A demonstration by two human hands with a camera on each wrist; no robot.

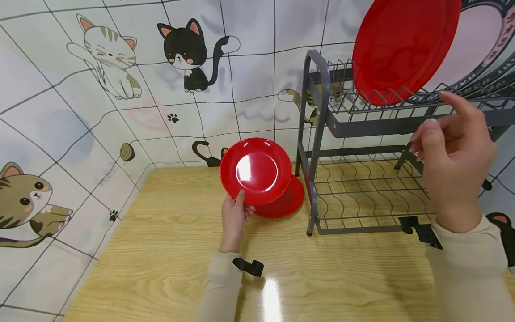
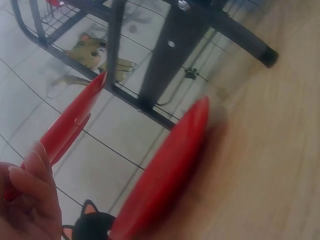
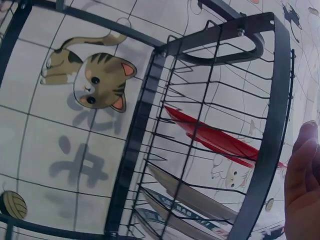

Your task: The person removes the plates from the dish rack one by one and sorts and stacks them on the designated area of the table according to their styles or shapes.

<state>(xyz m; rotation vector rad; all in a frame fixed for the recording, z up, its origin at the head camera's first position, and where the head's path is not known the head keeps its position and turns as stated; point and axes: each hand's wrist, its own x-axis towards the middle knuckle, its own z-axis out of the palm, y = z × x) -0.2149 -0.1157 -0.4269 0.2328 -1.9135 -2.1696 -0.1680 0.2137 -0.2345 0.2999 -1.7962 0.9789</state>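
Note:
My left hand (image 1: 234,215) pinches the lower edge of a shiny red plate (image 1: 261,165), thumb on its front face. The plate is tilted up, facing me. Behind and below it, partly hidden, another red plate (image 1: 287,201) lies on the table; the left wrist view shows that plate (image 2: 170,170) beneath the raised one. My right hand (image 1: 458,152) is raised in front of the dish rack (image 1: 362,127), holding nothing, its fingers loosely bent. Nearest to it on the upper tier stands a larger red plate (image 1: 406,49), with white plates with dark patterned rims (image 1: 503,40) to its right.
The rack's lower wire shelf (image 1: 370,192) sits low over the wooden table (image 1: 169,250), and its legs stand close to the lying plate. A tiled wall with cat drawings (image 1: 257,89) closes off the back and left sides. Black straps (image 1: 248,267) circle my wrists.

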